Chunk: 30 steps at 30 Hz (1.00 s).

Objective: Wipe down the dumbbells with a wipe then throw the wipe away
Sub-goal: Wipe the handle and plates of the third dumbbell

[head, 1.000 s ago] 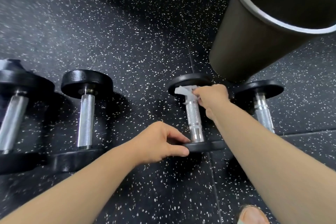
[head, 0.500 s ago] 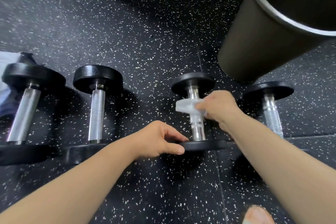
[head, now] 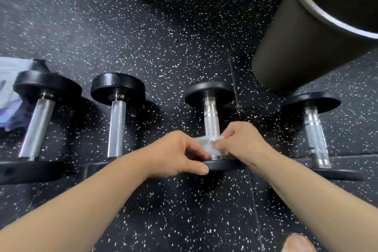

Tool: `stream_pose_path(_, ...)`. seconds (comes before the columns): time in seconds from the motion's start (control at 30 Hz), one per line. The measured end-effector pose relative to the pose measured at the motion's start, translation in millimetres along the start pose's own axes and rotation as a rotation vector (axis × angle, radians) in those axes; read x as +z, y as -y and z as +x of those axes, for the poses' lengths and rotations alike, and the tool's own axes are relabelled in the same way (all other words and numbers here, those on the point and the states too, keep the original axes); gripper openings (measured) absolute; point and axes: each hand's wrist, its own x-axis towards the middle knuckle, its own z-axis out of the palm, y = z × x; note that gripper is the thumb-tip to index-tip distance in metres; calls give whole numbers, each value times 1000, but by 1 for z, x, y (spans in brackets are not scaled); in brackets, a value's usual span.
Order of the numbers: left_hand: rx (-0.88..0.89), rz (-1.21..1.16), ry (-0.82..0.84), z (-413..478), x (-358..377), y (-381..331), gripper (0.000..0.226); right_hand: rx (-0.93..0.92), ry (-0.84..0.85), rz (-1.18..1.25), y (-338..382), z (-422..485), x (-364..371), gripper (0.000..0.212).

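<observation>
On black speckled rubber floor (head: 163, 37), tall dark round waste bin (head: 296, 47) is standing at upper right. Four black-plated, chrome-handled dumbbells (head: 116, 125) are lying in a row, long axes pointing away from the person. Left grip (head: 178, 153) is curling round the near plate of the third dumbbell (head: 210, 116), steadying it. Right grip (head: 243, 143) is pinching small white crumpled wipe (head: 204, 143) against the handle's near end. Dumbbell is looking heavy and rigid, with the knurled handle giving the best hold. Wipe is looking soft and light.

Both hands (head: 206, 149) press a white wipe (head: 206, 144) around the dumbbell (head: 210, 112) handle.
</observation>
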Motion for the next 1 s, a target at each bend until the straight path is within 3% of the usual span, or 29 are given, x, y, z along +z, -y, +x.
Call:
stream_pose_path(0.23,-50,-4,72,-2,-12,8,26,130,-148,818,38,68,9,18)
stream_pose_path(0.33,-62,-19,87,-4,-16,12,28,104,-75,677,27,50,12,12)
stream_pose_path(0.47,-86,-22,91,-9,-20,20,32,17,17,120,12,10,8,10)
stream_pose_path(0.53,-101,-23,97,-12,-22,23,34,24,58,-45,11,-2,12,15)
stream_pose_path(0.6,-111,8,104,-14,-24,23,35,46,60,-24,14,-2,15,13)
stream_pose_path(0.83,-150,192,81,-24,-32,14,37,54,-115,562,52,59,22,12)
stream_pose_path(1.0,-126,147,29,-31,-33,8,49,-6,-61,424,39,41,38,12)
